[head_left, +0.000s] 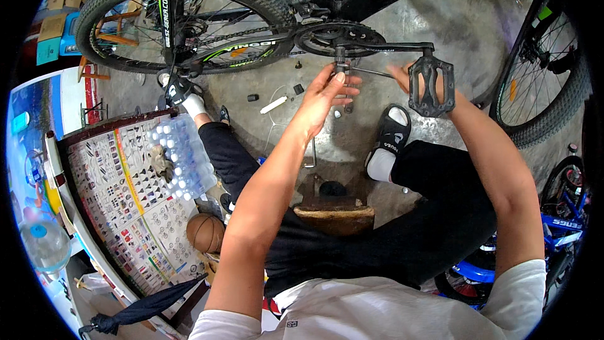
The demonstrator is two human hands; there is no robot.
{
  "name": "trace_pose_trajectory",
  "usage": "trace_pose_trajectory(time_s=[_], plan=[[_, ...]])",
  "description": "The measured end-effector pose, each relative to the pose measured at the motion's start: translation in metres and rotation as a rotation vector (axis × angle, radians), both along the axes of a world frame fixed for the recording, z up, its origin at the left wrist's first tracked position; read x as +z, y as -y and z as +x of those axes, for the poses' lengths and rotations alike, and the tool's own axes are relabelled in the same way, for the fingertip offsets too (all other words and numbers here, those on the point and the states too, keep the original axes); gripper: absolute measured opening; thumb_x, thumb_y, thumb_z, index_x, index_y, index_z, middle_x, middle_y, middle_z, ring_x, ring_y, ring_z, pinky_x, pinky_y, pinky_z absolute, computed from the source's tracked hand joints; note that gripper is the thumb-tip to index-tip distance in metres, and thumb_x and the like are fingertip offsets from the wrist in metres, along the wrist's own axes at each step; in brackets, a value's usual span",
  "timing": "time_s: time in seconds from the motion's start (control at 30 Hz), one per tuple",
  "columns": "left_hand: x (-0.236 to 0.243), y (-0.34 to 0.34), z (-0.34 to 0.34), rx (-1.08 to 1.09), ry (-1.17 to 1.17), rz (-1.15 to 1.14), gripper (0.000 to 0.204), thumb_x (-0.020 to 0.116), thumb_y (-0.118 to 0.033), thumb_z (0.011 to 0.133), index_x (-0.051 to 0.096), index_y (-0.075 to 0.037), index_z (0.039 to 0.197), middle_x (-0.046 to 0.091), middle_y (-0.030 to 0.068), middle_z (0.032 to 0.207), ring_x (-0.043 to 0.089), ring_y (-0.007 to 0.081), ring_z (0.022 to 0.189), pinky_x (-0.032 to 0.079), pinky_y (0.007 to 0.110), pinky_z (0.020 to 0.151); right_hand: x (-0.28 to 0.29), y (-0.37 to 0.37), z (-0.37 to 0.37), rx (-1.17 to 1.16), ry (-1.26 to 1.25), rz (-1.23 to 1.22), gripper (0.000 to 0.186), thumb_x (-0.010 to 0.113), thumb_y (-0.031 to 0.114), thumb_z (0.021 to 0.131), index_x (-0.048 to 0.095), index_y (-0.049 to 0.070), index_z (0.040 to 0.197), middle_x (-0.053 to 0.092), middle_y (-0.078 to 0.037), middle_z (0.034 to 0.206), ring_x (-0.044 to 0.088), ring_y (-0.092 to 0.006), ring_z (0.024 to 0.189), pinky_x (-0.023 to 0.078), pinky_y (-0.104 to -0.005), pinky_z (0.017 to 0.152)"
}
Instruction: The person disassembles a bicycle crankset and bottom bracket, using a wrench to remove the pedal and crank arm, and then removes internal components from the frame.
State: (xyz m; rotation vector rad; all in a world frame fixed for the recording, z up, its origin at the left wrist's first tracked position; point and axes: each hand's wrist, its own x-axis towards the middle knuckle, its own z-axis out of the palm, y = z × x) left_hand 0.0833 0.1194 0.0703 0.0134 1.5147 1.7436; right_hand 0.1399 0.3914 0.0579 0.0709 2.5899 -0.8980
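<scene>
A black bicycle with green and white trim stands before me, its crank arm (402, 46) reaching right from the chainring (314, 39). At the crank's centre sits a dark metal fitting (340, 63), with a thin metal wrench handle (377, 73) running right from it. My left hand (326, 96) pinches the fitting between thumb and forefinger, other fingers stretched out. At the handle's outer end my right hand (399, 79) closes on it, slightly blurred. Part of that hand and its wrist is hidden behind the black pedal (431, 87).
On the concrete floor lie a white tube (274, 105), a small black part (253, 97) and a hex key (313, 154). A low stool (333, 220) stands between my legs. Packed water bottles (182, 157) and a basketball (206, 233) are at left, a blue bicycle (560, 223) at right.
</scene>
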Motion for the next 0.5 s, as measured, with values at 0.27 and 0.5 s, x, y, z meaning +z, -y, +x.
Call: trace_pose_trajectory(time_s=[0.27,0.5], plan=[[0.006,0.003,-0.022,-0.221,-0.015,-0.141,0.042,0.054,-0.028,0.105,0.044,-0.005,0.138,0.065,0.0069,0.094,0.062,0.0128,0.080,0.053,0.028,0.075,0.014,-0.011,-0.026,0.184,0.518,-0.046,0.069,0.066,0.061,0.085,0.066,-0.008,0.092,0.068,-0.015,0.076,0.068,-0.0223,0.074,0.053,-0.0347,0.065],[0.015,-0.001,-0.024,-0.268,-0.025,-0.180,0.040,0.052,-0.018,0.104,0.042,-0.006,0.141,0.057,0.0035,0.079,0.057,0.0136,0.072,0.048,0.029,0.068,-0.030,-0.018,-0.013,0.132,0.459,-0.321,0.048,0.072,0.052,0.087,0.060,0.008,0.074,0.060,-0.004,0.070,0.061,-0.0165,0.065,0.050,-0.0334,0.061]])
